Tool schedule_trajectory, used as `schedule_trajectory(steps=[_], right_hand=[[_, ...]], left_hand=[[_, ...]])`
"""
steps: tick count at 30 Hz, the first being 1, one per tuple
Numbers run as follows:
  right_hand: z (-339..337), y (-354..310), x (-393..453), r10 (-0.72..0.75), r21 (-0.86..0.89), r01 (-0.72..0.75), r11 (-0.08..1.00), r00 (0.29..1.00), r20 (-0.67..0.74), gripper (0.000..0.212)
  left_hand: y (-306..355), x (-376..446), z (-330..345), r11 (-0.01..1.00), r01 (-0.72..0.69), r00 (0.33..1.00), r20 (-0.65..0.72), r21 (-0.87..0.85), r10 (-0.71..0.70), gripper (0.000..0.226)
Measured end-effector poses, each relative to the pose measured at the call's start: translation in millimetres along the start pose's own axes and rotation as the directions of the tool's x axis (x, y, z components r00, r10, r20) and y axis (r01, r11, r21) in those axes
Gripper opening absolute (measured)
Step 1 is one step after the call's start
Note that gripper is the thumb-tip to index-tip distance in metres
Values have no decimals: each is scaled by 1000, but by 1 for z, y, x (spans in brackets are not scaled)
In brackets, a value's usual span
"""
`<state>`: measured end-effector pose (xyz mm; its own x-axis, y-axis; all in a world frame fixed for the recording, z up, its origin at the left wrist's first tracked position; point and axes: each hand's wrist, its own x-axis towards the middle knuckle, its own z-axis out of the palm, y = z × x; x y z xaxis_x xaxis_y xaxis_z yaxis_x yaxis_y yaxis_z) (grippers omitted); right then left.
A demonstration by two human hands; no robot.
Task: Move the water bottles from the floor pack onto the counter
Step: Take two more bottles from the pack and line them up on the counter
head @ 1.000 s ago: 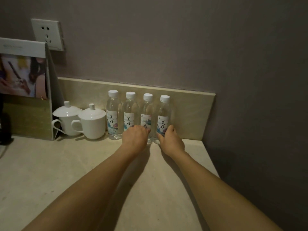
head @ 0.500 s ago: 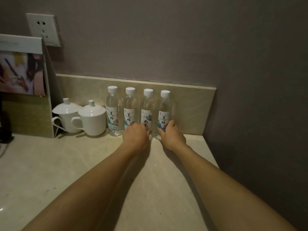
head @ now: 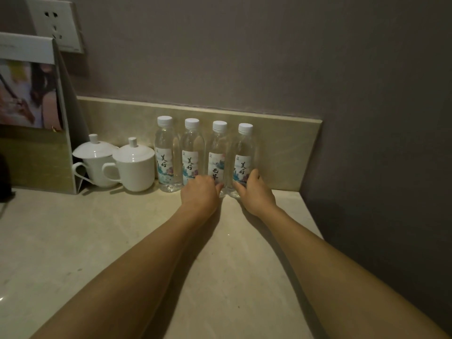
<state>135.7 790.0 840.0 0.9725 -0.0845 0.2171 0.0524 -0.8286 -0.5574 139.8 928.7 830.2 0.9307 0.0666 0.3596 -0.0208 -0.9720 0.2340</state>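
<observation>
Hands (head: 227, 192) grip 2 rightmost water bottles (head: 230, 152) on counter (head: 73, 241).

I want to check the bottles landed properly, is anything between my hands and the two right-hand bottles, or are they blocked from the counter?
Nothing visible. The left hand and right hand are at the bottles' bases, already on the counter.

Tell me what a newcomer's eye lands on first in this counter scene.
Four water bottles stand upright in a row against the backsplash. The left hand sits at the base of the middle bottles and the right hand grips the rightmost bottle. Left of the row stand two lidded white cups.
</observation>
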Motion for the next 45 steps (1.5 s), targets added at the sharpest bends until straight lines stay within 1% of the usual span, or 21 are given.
schedule_trajectory(steps=[8,12,16,18,20,23,28,31,36,42,45], right_hand=[[3,0,-2,-4,-5,4,1000,999,-33,43],[2,1,-2,2,4,-2,1000,1000,-18,42],[-1,-3,-2,30,37,-31,999,999,24,43],[-3,-5,-2,45,61,-48,997,998,43,46],[-5,-6,-3,53,75,-56,996,998,38,53],[-7,-8,-7,61,95,-63,994,998,17,62],[-18,-15,-13,64,91,-61,994,998,-30,56],[-26,-19,-15,49,78,-43,996,995,-82,53],[-33,-20,-27,40,68,-31,997,990,-135,57],[-46,-1,-49,83,58,-76,995,987,-138,68],[-65,10,-58,95,90,-80,993,979,-179,66]], left_hand=[[-2,1,2,999,2,1000,9,-40,-1,40],[-2,-2,0,999,4,1000,10,-50,-4,40],[0,-9,-2,997,12,999,-30,-73,-15,39],[1,-12,-4,996,17,1000,-22,-83,-19,42],[0,-14,-6,997,26,1000,-1,-79,-26,47],[-2,-16,-11,998,-5,1000,12,-59,6,48],[2,-17,-26,988,-34,997,58,-148,43,47],[6,-16,-35,973,-64,997,16,-223,69,45],[10,-15,-38,957,-117,992,-80,-267,99,46],[30,-23,-29,924,-173,983,-113,-340,143,42],[49,-30,-36,904,-204,978,-115,-375,173,38]])
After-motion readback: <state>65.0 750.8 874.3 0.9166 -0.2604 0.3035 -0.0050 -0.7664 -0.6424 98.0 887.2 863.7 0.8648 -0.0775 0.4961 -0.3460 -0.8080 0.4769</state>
